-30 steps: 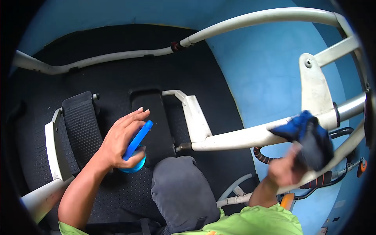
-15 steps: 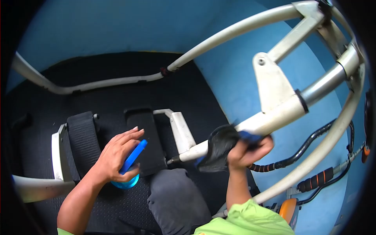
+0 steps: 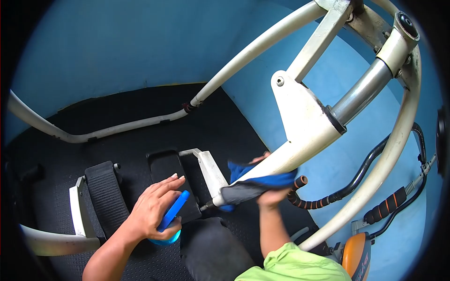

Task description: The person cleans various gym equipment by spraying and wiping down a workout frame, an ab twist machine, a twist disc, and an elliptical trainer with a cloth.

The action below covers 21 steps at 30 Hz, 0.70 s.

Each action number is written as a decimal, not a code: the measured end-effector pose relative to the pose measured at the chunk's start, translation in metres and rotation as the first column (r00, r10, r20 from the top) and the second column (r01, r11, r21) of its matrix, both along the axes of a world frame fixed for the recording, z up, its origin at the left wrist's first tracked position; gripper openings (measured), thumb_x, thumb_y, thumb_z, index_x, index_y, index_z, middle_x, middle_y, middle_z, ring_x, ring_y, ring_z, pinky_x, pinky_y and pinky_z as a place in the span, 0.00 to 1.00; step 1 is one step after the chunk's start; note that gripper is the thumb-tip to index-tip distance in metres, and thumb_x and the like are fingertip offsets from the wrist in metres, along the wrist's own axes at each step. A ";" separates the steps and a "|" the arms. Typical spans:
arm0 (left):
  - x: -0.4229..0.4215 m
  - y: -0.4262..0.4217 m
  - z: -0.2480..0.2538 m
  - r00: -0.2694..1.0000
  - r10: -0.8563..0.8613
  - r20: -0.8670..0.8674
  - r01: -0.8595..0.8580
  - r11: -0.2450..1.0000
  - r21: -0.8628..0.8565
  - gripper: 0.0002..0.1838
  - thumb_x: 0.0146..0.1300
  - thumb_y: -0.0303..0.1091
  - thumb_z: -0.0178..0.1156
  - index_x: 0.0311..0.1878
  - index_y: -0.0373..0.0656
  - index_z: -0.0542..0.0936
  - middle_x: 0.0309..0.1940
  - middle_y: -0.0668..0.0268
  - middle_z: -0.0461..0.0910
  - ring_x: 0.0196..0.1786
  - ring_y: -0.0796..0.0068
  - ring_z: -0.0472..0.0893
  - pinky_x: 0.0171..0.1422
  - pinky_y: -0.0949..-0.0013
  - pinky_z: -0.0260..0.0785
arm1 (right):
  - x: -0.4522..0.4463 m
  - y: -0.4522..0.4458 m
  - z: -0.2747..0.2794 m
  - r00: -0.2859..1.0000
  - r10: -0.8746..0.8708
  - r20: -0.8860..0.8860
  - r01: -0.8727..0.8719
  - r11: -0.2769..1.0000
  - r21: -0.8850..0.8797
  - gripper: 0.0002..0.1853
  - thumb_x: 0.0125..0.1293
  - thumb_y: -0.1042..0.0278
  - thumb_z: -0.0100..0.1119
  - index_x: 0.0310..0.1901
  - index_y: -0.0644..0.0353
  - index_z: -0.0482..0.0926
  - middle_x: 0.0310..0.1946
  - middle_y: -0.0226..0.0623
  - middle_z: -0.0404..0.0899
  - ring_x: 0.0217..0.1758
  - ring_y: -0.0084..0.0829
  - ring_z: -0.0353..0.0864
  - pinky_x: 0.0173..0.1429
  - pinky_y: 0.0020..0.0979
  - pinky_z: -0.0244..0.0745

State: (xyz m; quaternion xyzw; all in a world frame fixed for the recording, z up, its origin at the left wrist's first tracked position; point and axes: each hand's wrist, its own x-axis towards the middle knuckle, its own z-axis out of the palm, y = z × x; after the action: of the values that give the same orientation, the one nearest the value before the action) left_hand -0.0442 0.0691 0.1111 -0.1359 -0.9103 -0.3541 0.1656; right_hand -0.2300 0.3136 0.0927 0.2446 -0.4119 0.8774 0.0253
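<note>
Head view: left hand (image 3: 157,206) is closed around a spray bottle (image 3: 172,211), thumb curled beneath its blue head, other fingers extended above. Bottle is near the black footplate (image 3: 163,164); contact with the floor (image 3: 136,112) cannot be confirmed. Right hand (image 3: 273,197) is curled about a white tube (image 3: 300,126), gripping a blue and black cloth (image 3: 258,185). Cloth is wrapped partly around the tube's lower part, ends on both sides; fingertips show beyond the tube, slightly blurred. Second footplate (image 3: 108,194), ribbed, lies left of the left hand. Black handlebar (image 3: 358,175), grip striped orange, noted right of the cloth.
</note>
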 end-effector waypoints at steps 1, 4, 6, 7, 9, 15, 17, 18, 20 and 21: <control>-0.001 0.000 0.000 1.000 -0.002 0.004 0.002 1.000 0.002 0.28 0.39 0.36 0.64 0.48 0.34 0.78 0.65 0.49 0.71 0.71 0.49 0.67 0.72 0.49 0.61 | -0.011 0.008 0.035 0.985 0.149 -0.090 -0.140 0.985 0.097 0.34 0.69 0.40 0.40 0.54 0.69 0.75 0.40 0.53 0.79 0.45 0.44 0.82 0.55 0.45 0.77; 0.002 -0.004 -0.005 1.000 0.005 0.006 -0.005 1.000 0.002 0.28 0.39 0.36 0.64 0.48 0.34 0.78 0.66 0.49 0.71 0.72 0.49 0.67 0.72 0.50 0.61 | -0.052 0.003 0.081 0.764 0.607 -0.219 -0.566 0.794 0.222 0.31 0.70 0.43 0.46 0.50 0.70 0.77 0.31 0.52 0.80 0.37 0.43 0.84 0.47 0.45 0.79; 0.003 -0.006 -0.002 0.999 0.030 0.045 -0.029 0.999 -0.019 0.28 0.38 0.35 0.63 0.48 0.34 0.78 0.66 0.49 0.70 0.72 0.49 0.67 0.72 0.50 0.60 | -0.091 -0.023 0.099 0.154 0.952 -0.263 -0.900 0.245 0.360 0.25 0.71 0.51 0.53 0.44 0.72 0.80 0.23 0.49 0.82 0.25 0.44 0.84 0.38 0.43 0.82; 0.004 -0.008 -0.006 0.999 0.024 0.037 -0.024 1.000 0.000 0.29 0.38 0.35 0.64 0.49 0.34 0.78 0.66 0.49 0.71 0.72 0.50 0.67 0.73 0.50 0.60 | -0.100 -0.033 0.094 -0.004 0.963 -0.271 -0.912 0.107 0.397 0.23 0.71 0.53 0.53 0.44 0.72 0.80 0.24 0.51 0.83 0.25 0.45 0.84 0.38 0.44 0.82; 0.005 -0.009 -0.007 0.997 0.051 0.050 -0.051 0.999 0.000 0.29 0.39 0.35 0.64 0.49 0.34 0.77 0.66 0.49 0.71 0.72 0.50 0.67 0.73 0.50 0.60 | -0.105 -0.040 0.075 -0.132 0.961 -0.242 -0.903 -0.016 0.430 0.24 0.72 0.53 0.52 0.41 0.73 0.81 0.25 0.53 0.84 0.26 0.47 0.85 0.40 0.45 0.82; 0.008 -0.017 -0.016 0.992 0.120 0.025 -0.121 0.992 0.028 0.30 0.34 0.35 0.62 0.48 0.36 0.79 0.66 0.50 0.71 0.72 0.50 0.67 0.73 0.50 0.60 | -0.006 -0.004 -0.049 0.810 0.554 0.195 -0.584 0.725 0.365 0.28 0.68 0.43 0.51 0.31 0.67 0.76 0.29 0.52 0.77 0.30 0.45 0.79 0.43 0.43 0.77; 0.008 -0.023 -0.015 0.991 0.125 0.043 -0.127 0.991 0.035 0.30 0.35 0.35 0.62 0.48 0.36 0.79 0.66 0.50 0.72 0.72 0.50 0.67 0.73 0.50 0.60 | 0.011 0.006 -0.052 0.886 0.426 0.184 -0.460 0.750 0.475 0.25 0.68 0.45 0.52 0.36 0.66 0.75 0.35 0.52 0.75 0.34 0.46 0.78 0.46 0.43 0.75; 0.004 -0.024 -0.014 0.993 0.115 0.040 -0.117 0.992 0.044 0.30 0.35 0.35 0.62 0.48 0.36 0.79 0.66 0.50 0.72 0.72 0.50 0.68 0.73 0.50 0.60 | 0.015 0.010 -0.048 0.925 0.359 0.128 -0.368 0.756 0.541 0.24 0.67 0.47 0.53 0.38 0.66 0.75 0.37 0.52 0.74 0.36 0.47 0.78 0.48 0.43 0.74; -0.003 -0.026 -0.017 0.994 0.111 -0.008 -0.110 0.993 0.049 0.29 0.36 0.35 0.62 0.48 0.36 0.78 0.65 0.50 0.72 0.71 0.50 0.68 0.73 0.50 0.61 | 0.020 0.018 -0.021 0.976 0.201 -0.083 -0.096 0.738 0.667 0.22 0.67 0.49 0.54 0.42 0.65 0.75 0.43 0.52 0.73 0.40 0.48 0.77 0.51 0.44 0.73; -0.005 -0.026 -0.013 0.995 0.099 -0.014 -0.098 0.994 0.052 0.29 0.36 0.35 0.62 0.48 0.36 0.78 0.65 0.50 0.72 0.71 0.50 0.68 0.73 0.50 0.61 | 0.020 0.020 0.001 0.959 0.097 -0.265 0.124 0.700 0.703 0.21 0.66 0.50 0.55 0.45 0.65 0.75 0.46 0.52 0.72 0.42 0.48 0.76 0.52 0.44 0.72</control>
State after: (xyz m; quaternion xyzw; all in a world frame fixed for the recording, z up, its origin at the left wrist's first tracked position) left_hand -0.0494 0.0428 0.0977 -0.0897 -0.9052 -0.3674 0.1939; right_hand -0.2102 0.3340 0.0936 0.3545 -0.7131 0.6048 -0.0063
